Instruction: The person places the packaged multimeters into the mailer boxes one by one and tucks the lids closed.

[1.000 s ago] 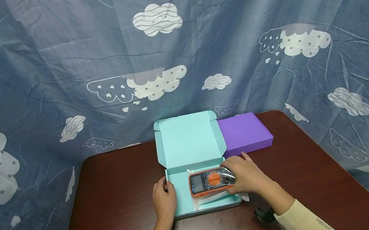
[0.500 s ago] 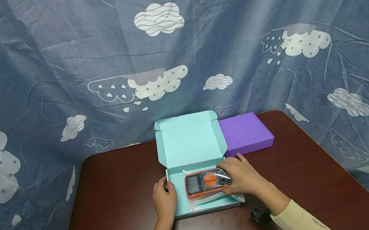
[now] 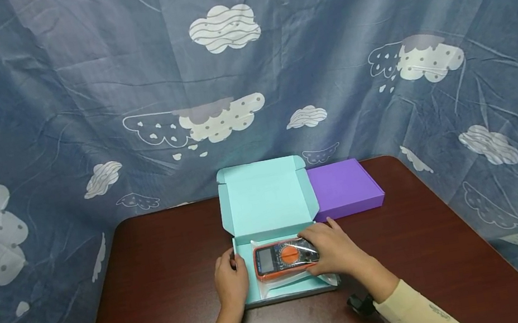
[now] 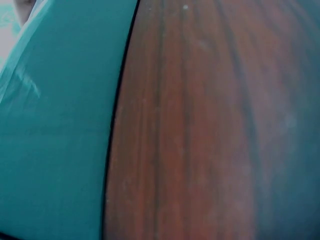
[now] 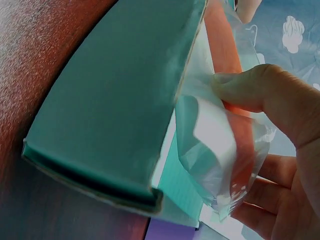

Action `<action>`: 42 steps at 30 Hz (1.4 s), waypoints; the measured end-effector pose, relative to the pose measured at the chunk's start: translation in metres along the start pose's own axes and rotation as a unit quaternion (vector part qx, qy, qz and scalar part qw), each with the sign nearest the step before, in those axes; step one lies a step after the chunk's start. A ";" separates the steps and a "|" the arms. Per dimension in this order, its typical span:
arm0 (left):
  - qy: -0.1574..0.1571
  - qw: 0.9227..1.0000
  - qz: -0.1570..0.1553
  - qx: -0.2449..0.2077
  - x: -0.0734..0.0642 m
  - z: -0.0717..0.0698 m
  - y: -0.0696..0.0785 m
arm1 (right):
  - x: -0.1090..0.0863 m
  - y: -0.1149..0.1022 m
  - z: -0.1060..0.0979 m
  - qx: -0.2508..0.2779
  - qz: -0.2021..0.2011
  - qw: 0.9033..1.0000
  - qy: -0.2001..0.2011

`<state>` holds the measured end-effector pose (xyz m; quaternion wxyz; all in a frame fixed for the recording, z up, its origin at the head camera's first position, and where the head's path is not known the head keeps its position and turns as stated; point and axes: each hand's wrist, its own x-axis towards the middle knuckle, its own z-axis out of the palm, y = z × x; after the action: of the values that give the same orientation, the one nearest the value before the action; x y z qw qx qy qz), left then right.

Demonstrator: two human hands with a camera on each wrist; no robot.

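A multimeter (image 3: pixel 282 259) with an orange rim and dial lies face up in a clear plastic bag, within the opened light-teal box (image 3: pixel 251 292). My right hand (image 3: pixel 331 249) grips its right end; in the right wrist view the thumb (image 5: pixel 245 89) presses the bagged side and the fingers (image 5: pixel 260 200) curl round the far side. My left hand (image 3: pixel 231 284) holds the box's left wall, its thumb at the edge. In the left wrist view only the box's outer side (image 4: pixel 60 125) and the table show clearly, with that hand out of sight.
The raised box lid (image 3: pixel 266 194) stands open behind the tray part. A closed purple box (image 3: pixel 344 187) sits at the back right, beside the lid. Dark brown tabletop (image 3: pixel 172 288) surrounds them, and a blue cloud-printed curtain (image 3: pixel 131 63) hangs behind.
The right hand has shifted left with the bagged multimeter, bringing it further over the inside of the box. My left hand and both boxes have stayed put.
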<state>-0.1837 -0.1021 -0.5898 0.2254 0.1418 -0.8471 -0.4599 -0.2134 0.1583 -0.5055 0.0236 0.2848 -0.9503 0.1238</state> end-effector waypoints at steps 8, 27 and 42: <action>-0.001 1.000 0.002 -0.002 -0.001 0.000 -0.001 | 0.004 -0.005 0.004 0.002 0.004 1.000 -0.008; -0.006 1.000 -0.002 -0.005 0.000 0.000 0.000 | 0.015 -0.007 0.016 -0.001 -0.013 1.000 -0.007; -0.001 1.000 0.004 -0.007 0.001 0.001 -0.002 | 0.016 -0.004 0.025 -0.009 -0.006 0.999 -0.031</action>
<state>-0.1848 -0.1025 -0.5916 0.2274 0.1364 -0.8448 -0.4647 -0.2238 0.1407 -0.5273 -0.0023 0.2935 -0.9500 0.1064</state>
